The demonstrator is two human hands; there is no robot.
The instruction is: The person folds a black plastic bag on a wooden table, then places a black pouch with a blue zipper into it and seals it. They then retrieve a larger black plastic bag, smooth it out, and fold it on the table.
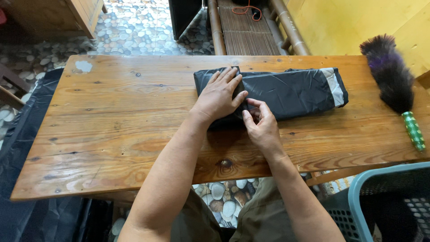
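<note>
A folded black garment (291,89) with a grey reflective strip at its right end lies across the far middle of the wooden table (112,130). My left hand (219,95) lies flat on the garment's left end, fingers spread, pressing it down. My right hand (260,121) is just to the right of it at the garment's near edge, thumb and fingers pinching a fold of the black fabric.
A feather duster (394,80) with a dark plume and green handle lies at the table's right end. A blue plastic basket (380,206) stands at lower right. Black sheeting (27,148) hangs at the left. A bamboo bench (251,27) stands beyond the table on the pebble floor.
</note>
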